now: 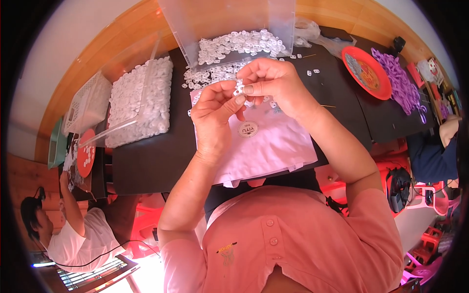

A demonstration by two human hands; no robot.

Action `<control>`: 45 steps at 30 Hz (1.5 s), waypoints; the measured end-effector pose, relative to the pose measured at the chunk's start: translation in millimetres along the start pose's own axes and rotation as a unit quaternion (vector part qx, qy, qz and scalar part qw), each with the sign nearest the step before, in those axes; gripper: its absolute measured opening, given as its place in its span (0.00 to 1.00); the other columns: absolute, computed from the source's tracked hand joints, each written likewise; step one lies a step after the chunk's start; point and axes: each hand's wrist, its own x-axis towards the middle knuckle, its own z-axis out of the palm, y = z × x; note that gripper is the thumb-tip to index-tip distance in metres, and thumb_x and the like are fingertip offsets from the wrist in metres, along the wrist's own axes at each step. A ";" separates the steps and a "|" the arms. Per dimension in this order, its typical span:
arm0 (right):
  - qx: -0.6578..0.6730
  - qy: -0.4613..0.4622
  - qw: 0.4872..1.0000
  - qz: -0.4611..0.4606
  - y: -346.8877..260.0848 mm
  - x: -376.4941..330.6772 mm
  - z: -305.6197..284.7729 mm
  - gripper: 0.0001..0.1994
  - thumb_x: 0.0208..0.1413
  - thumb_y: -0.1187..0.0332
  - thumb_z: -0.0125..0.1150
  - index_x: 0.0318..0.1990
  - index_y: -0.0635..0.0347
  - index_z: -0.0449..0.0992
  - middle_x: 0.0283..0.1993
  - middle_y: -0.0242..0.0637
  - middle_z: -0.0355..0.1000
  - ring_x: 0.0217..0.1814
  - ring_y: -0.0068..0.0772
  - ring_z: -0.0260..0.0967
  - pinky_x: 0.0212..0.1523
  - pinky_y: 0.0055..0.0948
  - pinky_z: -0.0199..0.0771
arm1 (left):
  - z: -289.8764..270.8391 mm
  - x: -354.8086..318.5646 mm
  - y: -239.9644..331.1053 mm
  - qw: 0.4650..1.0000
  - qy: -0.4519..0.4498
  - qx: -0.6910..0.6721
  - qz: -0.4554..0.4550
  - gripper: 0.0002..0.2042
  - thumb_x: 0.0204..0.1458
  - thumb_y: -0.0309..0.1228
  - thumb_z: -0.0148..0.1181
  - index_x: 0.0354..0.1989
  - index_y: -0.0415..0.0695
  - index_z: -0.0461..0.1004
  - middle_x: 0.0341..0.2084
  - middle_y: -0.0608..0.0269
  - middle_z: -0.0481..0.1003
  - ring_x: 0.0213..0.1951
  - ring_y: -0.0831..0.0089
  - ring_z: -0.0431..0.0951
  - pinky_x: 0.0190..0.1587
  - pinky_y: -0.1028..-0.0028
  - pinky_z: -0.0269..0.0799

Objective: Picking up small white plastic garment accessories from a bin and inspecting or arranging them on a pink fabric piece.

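Note:
Above a pink cloth (283, 146), my left hand (215, 110) and my right hand (276, 85) meet with thumbs and fingertips pinched together. Between them is a small white piece with dark holes (238, 90), gripped from both sides. Part of it hides behind my fingers, so I cannot tell whether it is one piece or several joined. More white pieces of the same look (210, 75) lie heaped on the table just beyond my hands. A few others rest on the cloth's far part, beside my right hand.
A clear tub on its side (224, 19) spills white pieces at the back. Left of it sits a clear box of white pieces (139, 102). On the right are a red plate (378, 85) and purple woven strips (398, 80). A co-worker (80, 234) sits at the left.

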 end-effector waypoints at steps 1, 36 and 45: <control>-0.003 -0.013 1.000 0.004 -2.9 -0.1 -0.8 0.10 0.52 0.76 0.62 0.43 0.65 0.75 0.31 0.33 0.74 0.28 0.20 0.70 0.27 0.19 0.69 | -0.7 -0.4 0.8 1.000 -0.016 0.007 0.008 0.10 0.52 0.16 0.59 0.42 0.35 0.72 0.33 0.58 0.78 0.32 0.76 0.77 0.29 0.79 0.71; -0.010 -0.129 0.989 0.073 -6.9 -18.9 -9.4 0.11 0.62 0.65 0.54 0.32 0.64 0.74 0.24 0.30 0.71 0.23 0.20 0.71 0.23 0.18 0.67 | -0.1 -9.7 1.6 0.988 -0.084 0.110 0.075 0.14 0.46 0.19 0.67 0.42 0.34 0.74 0.34 0.61 0.76 0.31 0.78 0.74 0.30 0.80 0.72; 0.010 -0.147 0.987 0.066 -3.9 -25.7 -8.4 0.11 0.60 0.66 0.56 0.31 0.66 0.74 0.22 0.31 0.70 0.22 0.21 0.70 0.21 0.18 0.65 | -0.9 -18.7 1.4 0.987 -0.097 0.096 0.089 0.12 0.46 0.19 0.67 0.40 0.34 0.73 0.32 0.61 0.76 0.32 0.77 0.76 0.33 0.79 0.72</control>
